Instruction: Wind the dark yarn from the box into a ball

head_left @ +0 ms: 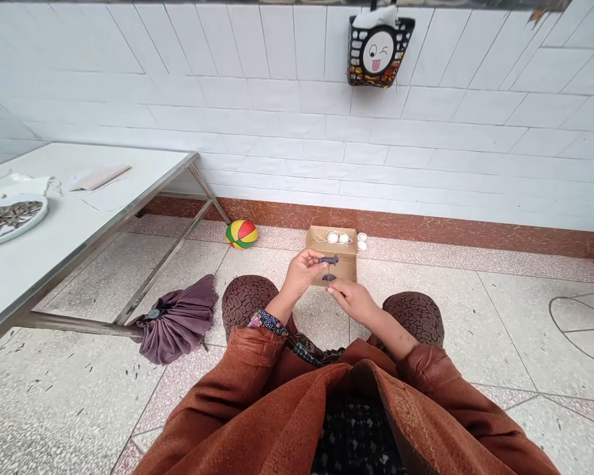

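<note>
My left hand point(303, 272) is closed in a pinch on a small, narrow dark purple piece point(329, 260), held level above an open cardboard box point(349, 269). A thin dark strand runs down from that piece to my right hand point(354, 301), whose thumb and forefinger are pinched on it. Whether it is yarn or a thin tool I cannot tell. Behind the strand shows a dark purple rounded thing point(329, 278), apparently in the box. White yarn balls point(332, 237) lie at the box's far side, and more white balls point(362, 241) sit beside it.
To the left stands a white table point(74, 218) bearing a plate point(43, 212) of dark slivers and a pinkish folded item point(101, 177). A folded purple umbrella point(183, 320) and a coloured ball point(241, 234) are on the floor. A black basket point(380, 78) hangs on the wall.
</note>
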